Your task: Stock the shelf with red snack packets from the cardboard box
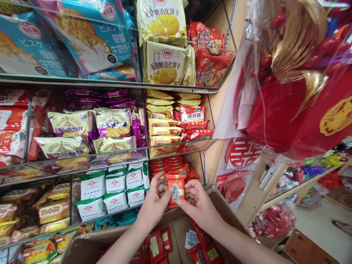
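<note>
Between my two hands is a small red snack packet [180, 182] with a blue and yellow label, its face turned toward me. My left hand [157, 195] pinches its left side with the thumb on the front. From the right, my right hand [200, 200] grips the lower right part, thumb at the bottom edge. Just behind my hands, red packets [170, 164] lie stacked in a shelf compartment. Below my forearms stands an open cardboard box [85, 246] with several red packets [157, 244] inside.
White and green packets [112, 198] fill the compartment to the left. Cream and purple biscuit packs [114, 123] and yellow packs [165, 141] sit above, behind a clear shelf lip. Red and gold decorations [277, 110] in plastic hang at the upper right.
</note>
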A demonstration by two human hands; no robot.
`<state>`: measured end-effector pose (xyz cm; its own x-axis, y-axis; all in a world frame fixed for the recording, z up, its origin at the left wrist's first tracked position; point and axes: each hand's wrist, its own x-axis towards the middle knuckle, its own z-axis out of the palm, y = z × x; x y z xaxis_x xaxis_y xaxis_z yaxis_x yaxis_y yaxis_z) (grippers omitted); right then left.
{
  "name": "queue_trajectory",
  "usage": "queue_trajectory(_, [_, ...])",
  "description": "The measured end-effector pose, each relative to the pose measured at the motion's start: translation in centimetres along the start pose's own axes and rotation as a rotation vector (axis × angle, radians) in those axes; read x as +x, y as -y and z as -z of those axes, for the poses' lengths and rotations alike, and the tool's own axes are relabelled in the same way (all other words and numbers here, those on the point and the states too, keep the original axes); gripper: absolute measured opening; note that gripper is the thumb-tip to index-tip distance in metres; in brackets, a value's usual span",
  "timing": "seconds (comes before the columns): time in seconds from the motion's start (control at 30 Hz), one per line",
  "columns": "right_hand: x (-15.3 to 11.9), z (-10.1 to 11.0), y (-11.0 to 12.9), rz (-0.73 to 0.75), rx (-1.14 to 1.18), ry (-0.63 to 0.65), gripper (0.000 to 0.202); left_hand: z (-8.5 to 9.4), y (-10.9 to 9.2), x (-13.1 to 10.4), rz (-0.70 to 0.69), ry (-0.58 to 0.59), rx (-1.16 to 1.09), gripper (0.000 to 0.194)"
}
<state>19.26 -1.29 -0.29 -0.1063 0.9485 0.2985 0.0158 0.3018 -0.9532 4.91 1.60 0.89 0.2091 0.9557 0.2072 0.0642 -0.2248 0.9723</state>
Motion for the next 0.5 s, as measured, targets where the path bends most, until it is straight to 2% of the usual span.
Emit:
queue_trajectory(0.1, [0.0, 0.4, 0.3, 0.033, -0.072, 0.019, 0.022, 0.0, 0.1, 0.0, 0.037, -0.042, 0.02, 0.05])
queue_trajectory(0.17, [0.5, 1.5, 0.9, 0.098, -0.225, -0.022, 0.019, -0.1, -0.1, 0.0, 0.06, -0.044, 0.031, 0.045])
queue_trajectory(0.27, [1.8, 4.0, 1.8, 0.256, -0.633, -0.106, 0.02, -0.4, -0.1, -0.1, 0.092, 0.007, 0.045, 0.038])
queue_trajectory(0.37, [3.2, 5.7, 2.0, 0.374, -1.025, -0.12, 0.029, -0.5, 0.2, -0.1, 0.075, 0.031, 0.058, 0.032])
queue_trajectory(0.5, [5.4, 5.3, 2.3, 0.253, -1.387, -0.065, 0.033, -0.5, 0.9, -0.1, 0.035, 0.04, 0.095, 0.027])
